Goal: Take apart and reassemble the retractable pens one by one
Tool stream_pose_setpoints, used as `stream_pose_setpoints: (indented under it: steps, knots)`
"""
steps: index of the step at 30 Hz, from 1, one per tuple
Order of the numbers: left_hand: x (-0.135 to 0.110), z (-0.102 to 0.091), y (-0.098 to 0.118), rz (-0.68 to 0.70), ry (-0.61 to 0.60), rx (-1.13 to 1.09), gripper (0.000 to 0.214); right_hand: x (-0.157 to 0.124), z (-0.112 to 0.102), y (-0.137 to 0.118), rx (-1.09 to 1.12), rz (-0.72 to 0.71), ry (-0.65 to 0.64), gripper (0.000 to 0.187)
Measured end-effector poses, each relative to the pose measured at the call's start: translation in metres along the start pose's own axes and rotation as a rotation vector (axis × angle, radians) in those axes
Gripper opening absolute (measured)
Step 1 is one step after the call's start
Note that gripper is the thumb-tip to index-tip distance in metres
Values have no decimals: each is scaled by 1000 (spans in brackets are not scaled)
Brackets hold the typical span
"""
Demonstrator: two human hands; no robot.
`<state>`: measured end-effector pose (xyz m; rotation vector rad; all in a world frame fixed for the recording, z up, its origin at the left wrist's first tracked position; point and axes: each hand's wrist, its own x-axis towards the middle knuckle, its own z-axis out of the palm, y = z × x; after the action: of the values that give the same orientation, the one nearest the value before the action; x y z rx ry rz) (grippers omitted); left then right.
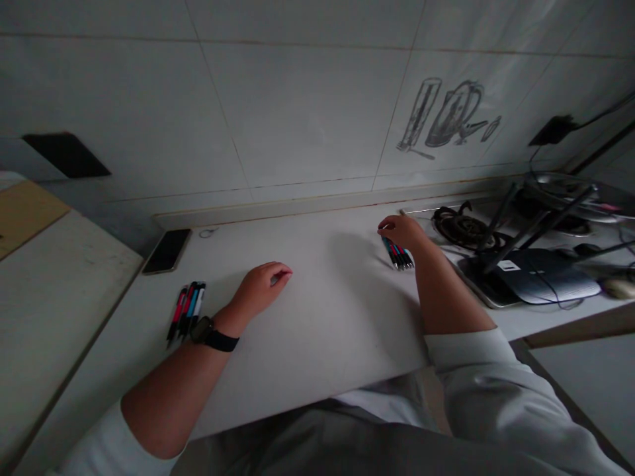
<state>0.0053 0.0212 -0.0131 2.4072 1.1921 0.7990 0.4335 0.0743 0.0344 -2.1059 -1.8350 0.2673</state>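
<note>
My right hand [403,231] is over a bunch of pens [397,255] at the right of the white table. Its thumb and fingers are pinched at the upper end of a pen on the bunch's left side, and the hand hides the other top ends. The pens have red, blue and black parts, with their tips toward me. My left hand [262,285] rests on the table left of the middle, fingers curled together with nothing seen in them. A dark watch is on that wrist. Beside it lies a second group of pens [186,307], red, blue and white with black grips.
A phone [167,251] lies at the table's back left, near a small ring-like item [207,233]. On the right are a gas burner [466,228], a dark flat device [546,276] and a rack with black legs [540,228]. A tiled wall [307,112] stands behind.
</note>
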Motion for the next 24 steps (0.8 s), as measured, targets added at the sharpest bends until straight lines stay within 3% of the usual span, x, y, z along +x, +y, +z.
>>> stream_pose_setpoints:
  steps: [15, 24]
  knots:
    - [-1, 3, -5, 36, -36, 16, 15, 12, 24, 15, -173, 10, -5, 25]
    - [-1, 3, -7, 51, -50, 23, 15, 13, 27, 15, -232, 1, -10, 28]
